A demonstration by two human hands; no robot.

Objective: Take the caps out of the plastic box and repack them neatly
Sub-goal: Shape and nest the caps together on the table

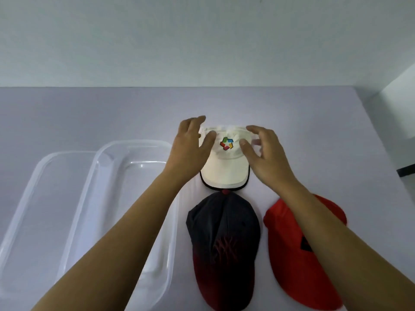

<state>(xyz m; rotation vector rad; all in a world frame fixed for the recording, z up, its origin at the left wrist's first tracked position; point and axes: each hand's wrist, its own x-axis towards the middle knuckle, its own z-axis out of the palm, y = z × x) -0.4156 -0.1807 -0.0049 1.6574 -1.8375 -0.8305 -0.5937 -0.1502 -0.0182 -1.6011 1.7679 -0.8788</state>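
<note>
A cream cap (225, 170) with a multicoloured logo and a dark-edged brim lies on the table, brim toward me. My left hand (190, 149) rests against its left side, thumb on the crown. My right hand (263, 151) hovers at its right side, fingers spread and curled over the crown. Nearer to me lie a dark navy-and-red cap (224, 245) and a red cap (289, 250), partly hidden by my right forearm. The clear plastic box (125, 167) stands at the left with no caps in it.
A clear lid (42, 176) lies left of the box, partly under it. The table (89, 113) is covered in pale lavender. A wall rises behind; a white block (402, 104) and a dark object (406, 171) sit at the right edge.
</note>
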